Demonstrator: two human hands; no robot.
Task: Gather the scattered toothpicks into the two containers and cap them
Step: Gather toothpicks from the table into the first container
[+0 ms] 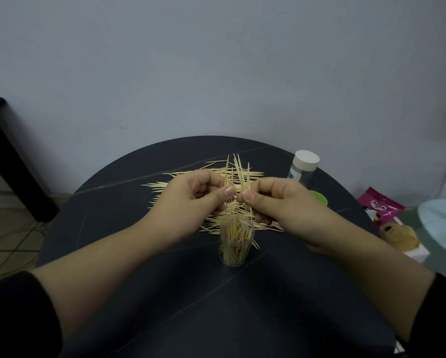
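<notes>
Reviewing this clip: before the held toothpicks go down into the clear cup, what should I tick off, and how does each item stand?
1. Grip: the left hand and right hand both pinch the toothpick bundle: ok.
2. The open container is upright, uncapped and just below the bundle: ok.
3. Room left in the container: cannot tell; it already holds many toothpicks.
4. Bundle squared up: not ok; the tips fan apart at the top.
5. The scattered toothpicks are gathered off the table: not ok; many lie behind the hands.
6. Cap at hand: cannot tell; a green round thing shows behind the right hand, partly hidden.
</notes>
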